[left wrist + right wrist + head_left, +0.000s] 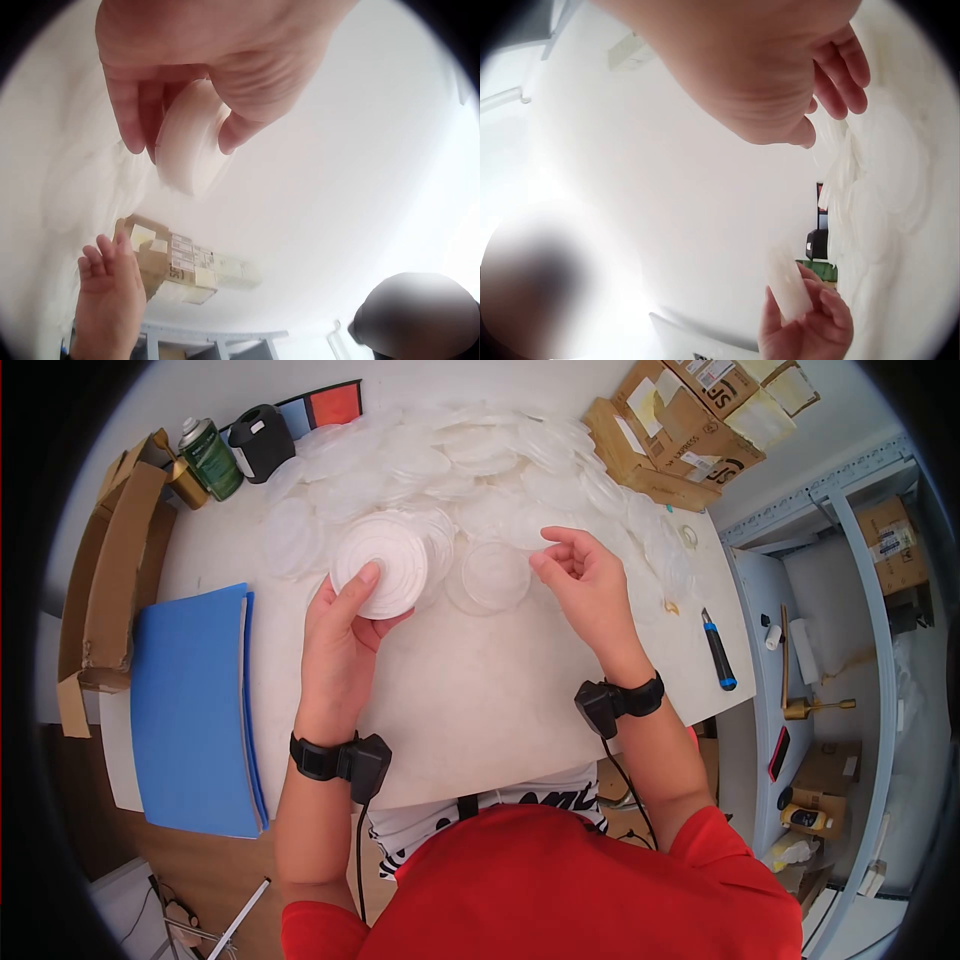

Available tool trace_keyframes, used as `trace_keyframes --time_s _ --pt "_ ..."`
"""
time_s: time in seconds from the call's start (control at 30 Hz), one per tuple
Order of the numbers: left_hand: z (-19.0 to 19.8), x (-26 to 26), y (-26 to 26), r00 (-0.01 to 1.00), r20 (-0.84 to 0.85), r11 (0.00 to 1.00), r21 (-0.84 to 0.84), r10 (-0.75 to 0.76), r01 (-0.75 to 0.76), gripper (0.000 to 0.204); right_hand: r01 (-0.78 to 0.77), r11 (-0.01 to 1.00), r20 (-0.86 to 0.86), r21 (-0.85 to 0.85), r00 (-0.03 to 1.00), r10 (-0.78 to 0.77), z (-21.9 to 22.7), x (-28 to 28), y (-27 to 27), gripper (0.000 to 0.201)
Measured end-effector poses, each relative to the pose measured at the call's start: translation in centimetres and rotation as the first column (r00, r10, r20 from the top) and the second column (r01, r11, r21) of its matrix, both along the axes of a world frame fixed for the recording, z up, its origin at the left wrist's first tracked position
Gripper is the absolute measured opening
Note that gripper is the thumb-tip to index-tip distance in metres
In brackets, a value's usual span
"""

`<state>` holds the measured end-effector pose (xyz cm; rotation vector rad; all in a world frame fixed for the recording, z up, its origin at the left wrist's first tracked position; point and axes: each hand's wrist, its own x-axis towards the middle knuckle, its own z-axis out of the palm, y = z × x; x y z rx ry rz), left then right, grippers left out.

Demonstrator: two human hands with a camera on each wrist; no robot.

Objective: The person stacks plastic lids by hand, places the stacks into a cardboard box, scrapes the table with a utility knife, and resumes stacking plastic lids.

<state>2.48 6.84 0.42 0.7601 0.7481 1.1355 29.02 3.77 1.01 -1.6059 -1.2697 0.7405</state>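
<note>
A stack of round, translucent white plastic lids [392, 565] sits in my left hand [340, 635], raised over the table. My thumb lies across the top lid and the fingers wrap the far side, as the left wrist view also shows with the lids [191, 139] edge-on. My right hand [590, 590] hovers to the right with loosely bent fingers and nothing between them. Between the hands, a clear round lid [496, 577] lies flat on the table. Behind both hands spreads a large heap of similar lids [440, 465].
A blue folder [195, 710] and an open cardboard box [120, 570] are on the left. A green spray can [210, 460] and a black bottle [262, 444] stand at the back left. A utility knife [718, 650] lies at the right edge, with cardboard boxes [690, 440] behind.
</note>
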Motion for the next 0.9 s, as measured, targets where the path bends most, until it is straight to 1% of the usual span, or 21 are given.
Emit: trace_keyframes --time_s 0.03,0.07,0.1,0.13,0.17,0.2,0.23,0.3,0.33,0.4,0.43,0.5,0.53,0.6,0.63,0.7,0.73,0.8,0.83,0.9 --pt "0.1 0.0 0.0 1.0 0.001 1.0 -0.001 -0.001 0.001 0.048 0.001 1.0 0.001 -0.001 1.0 -0.001 0.0 0.0 -0.3 0.045" --pt "0.2 0.0 0.0 1.0 0.0 0.999 -0.004 0.032 -0.032 0.047 -0.057 0.998 0.197 0.006 0.979 0.054 0.1 0.0 -0.9 0.046" --pt "0.2 0.1 0.0 0.998 -0.002 0.998 -0.008 0.061 -0.061 0.047 -0.112 0.994 0.385 0.001 0.917 0.103 0.2 0.0 -1.3 0.048" --pt "0.0 0.1 0.1 0.998 -0.001 0.998 -0.009 0.055 -0.055 0.047 -0.106 0.994 0.385 0.0 0.918 0.098 0.0 0.0 -1.4 0.048" --pt "-0.2 0.0 0.1 0.999 -0.008 0.999 -0.015 0.051 -0.051 0.047 -0.244 0.964 0.529 0.104 0.834 0.154 -0.3 -0.2 -1.3 0.054" --pt "-0.4 0.1 0.2 0.999 -0.015 0.999 -0.02 0.048 -0.048 0.047 -0.388 0.903 0.665 0.182 0.725 0.178 -0.4 -0.5 -1.3 0.06" --pt "-0.4 0.1 0.2 0.999 -0.017 0.999 -0.019 0.044 -0.044 0.047 -0.385 0.905 0.663 0.184 0.728 0.174 -0.3 -0.7 -1.2 0.06" --pt "-0.6 0.2 0.2 0.999 -0.012 0.999 -0.034 0.037 -0.037 0.047 -0.485 0.87 0.766 0.088 0.592 0.252 0.3 -1.1 -0.8 0.07" --pt "-0.7 0.2 0.2 0.999 -0.014 0.999 -0.032 0.038 -0.038 0.047 -0.485 0.87 0.765 0.091 0.593 0.251 0.3 -1.1 -0.5 0.07" --pt "-0.8 0.2 0.4 0.999 0.005 0.999 -0.038 0.039 -0.039 0.047 -0.523 0.852 0.837 -0.004 0.465 0.289 0.3 -1.2 0.2 0.076" --pt "-0.7 0.2 0.5 0.999 0.003 0.998 -0.036 0.045 -0.045 0.047 -0.528 0.849 0.836 -0.001 0.465 0.291 0.2 -1.2 0.6 0.076" --pt "-0.5 0.1 0.4 0.999 0.033 0.999 -0.041 0.027 -0.025 0.046 -0.552 0.833 0.855 -0.031 0.417 0.308 0.1 -1.0 1.1 0.079" --pt "-0.6 0.0 0.5 0.999 0.029 0.999 -0.04 0.036 -0.034 0.046 -0.56 0.828 0.853 -0.028 0.418 0.312 0.1 -0.9 1.3 0.079" --pt "-0.8 -0.2 0.6 0.997 0.076 0.997 -0.064 -0.025 0.03 0.045 -0.572 0.816 0.853 -0.086 0.381 0.357 0.4 -0.8 1.6 0.08" --pt "-0.9 -0.2 0.5 0.997 0.073 0.998 -0.063 -0.021 0.025 0.045 -0.576 0.813 0.852 -0.084 0.382 0.358 0.5 -0.9 1.6 0.08" --pt "-0.9 -0.2 0.5 0.99 0.122 0.991 -0.102 -0.072 0.085 0.044 -0.573 0.812 0.838 -0.113 0.384 0.388 0.6 -0.9 1.6 0.08" --pt "-0.8 -0.2 0.5 0.99 0.12 0.991 -0.101 -0.07 0.083 0.044 -0.575 0.811 0.838 -0.111 0.385 0.388 0.7 -0.9 1.6 0.08" --pt "-0.6 0.0 0.3 0.989 0.127 0.99 -0.106 -0.078 0.092 0.045 -0.589 0.804 0.82 -0.081 0.419 0.39 0.8 -0.9 1.5 0.08" --pt "-0.6 0.0 0.3 0.989 0.126 0.991 -0.105 -0.075 0.088 0.045 -0.591 0.803 0.82 -0.08 0.418 0.39 0.9 -0.9 1.4 0.08" --pt "-0.6 0.0 0.3 0.98 0.17 0.988 -0.1 -0.1 0.118 0.046 -0.602 0.798 0.793 0.009 0.491 0.361 1.1 -0.9 1.2 0.081"
